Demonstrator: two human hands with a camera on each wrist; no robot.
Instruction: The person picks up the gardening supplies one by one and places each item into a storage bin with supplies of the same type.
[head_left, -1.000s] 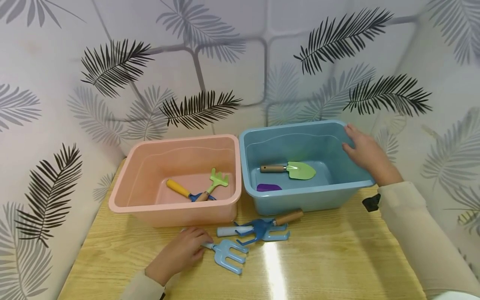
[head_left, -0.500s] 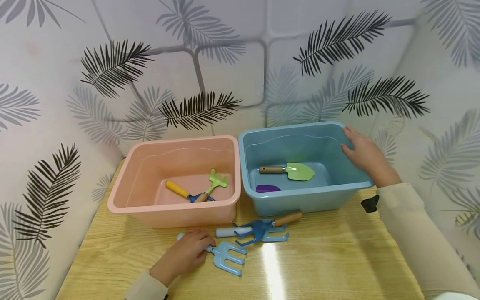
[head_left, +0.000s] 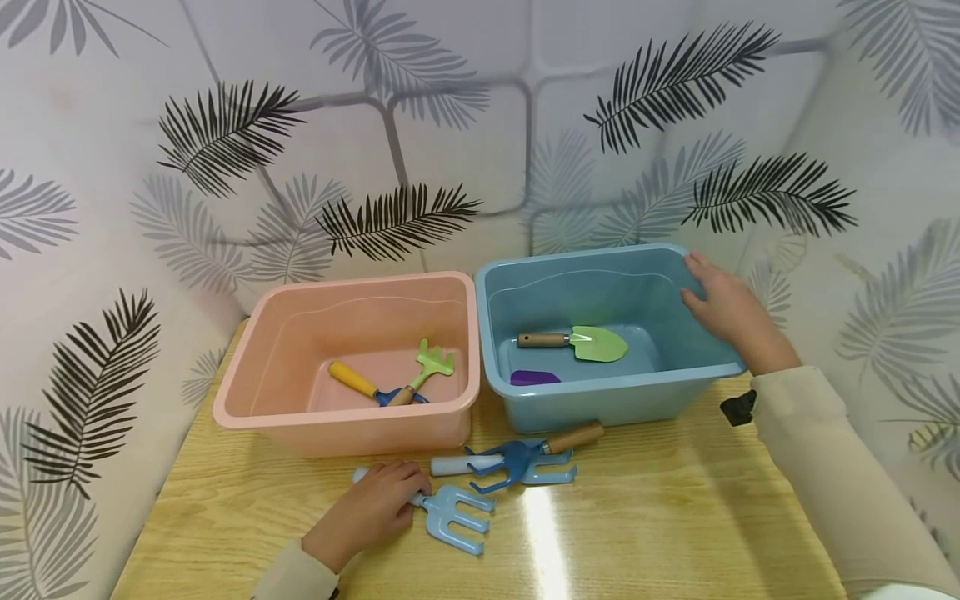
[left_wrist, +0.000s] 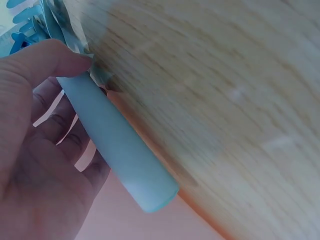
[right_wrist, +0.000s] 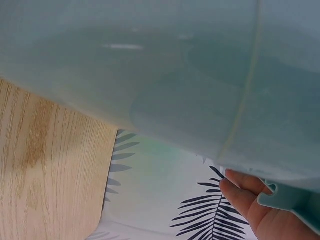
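Note:
My left hand (head_left: 371, 508) holds the handle of a light blue hand fork (head_left: 456, 518) on the table in front of the pink bin (head_left: 352, 429). In the left wrist view, the thumb lies across the pale blue handle (left_wrist: 120, 145), with the other fingers behind it. At the far right, my right hand (head_left: 738, 317) grips the rim of the blue bin (head_left: 600, 400). In the right wrist view, this hand's fingers (right_wrist: 240, 192) lie along the bin's outer side, below the rim; its thumb is hidden there.
A dark blue hand rake (head_left: 517, 460) lies across another light blue fork (head_left: 551, 477) before the bins. Inside the pink bin are a yellow-handled blue tool (head_left: 352, 377) and a green rake (head_left: 433, 358). A green trowel (head_left: 598, 343) and a purple piece (head_left: 535, 377) lie in the blue bin.
My left hand has shifted slightly to the right along the fork's handle, showing more of the handle's end. My right hand stays on the blue bin's rim.

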